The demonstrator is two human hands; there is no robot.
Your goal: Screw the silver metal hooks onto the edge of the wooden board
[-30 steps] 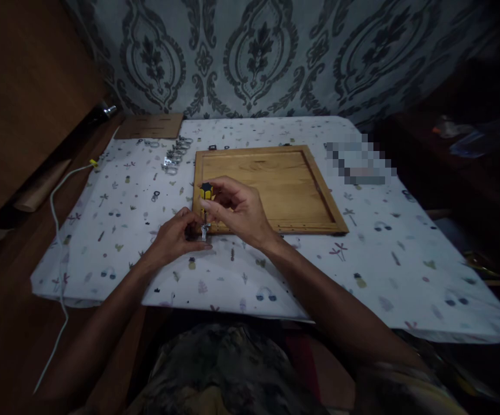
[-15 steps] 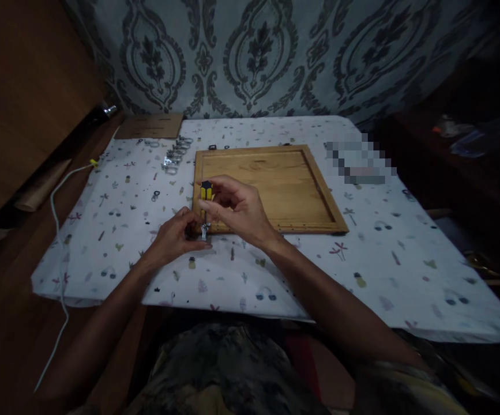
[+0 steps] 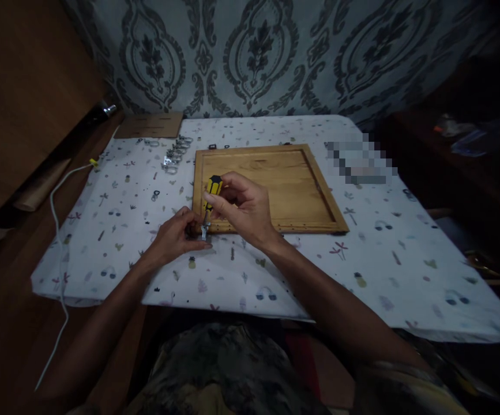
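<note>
My right hand (image 3: 245,207) grips a yellow and black screwdriver (image 3: 214,187) by its handle, between thumb and fingers. The screwdriver leans a little to the right, and its tip meets a small silver metal latch (image 3: 205,231). That latch sits at the near left corner of a wooden panel with a raised frame (image 3: 275,184). My left hand (image 3: 178,233) is closed around the latch, thumb below and fingers above at the panel's corner. The exact contact of the screwdriver tip is too small to make out.
Several metal latches (image 3: 176,154) lie left of the panel's far corner, near a flat piece of cardboard (image 3: 149,125). A small metal loop (image 3: 155,196) rests on the patterned tablecloth (image 3: 120,248). A white cable (image 3: 61,248) hangs over the left edge. A blurred-out item (image 3: 360,160) lies right.
The screwdriver's handle has tipped from upright to the right and up, and my right hand has shifted slightly right with it. My left hand stays on the latch.
</note>
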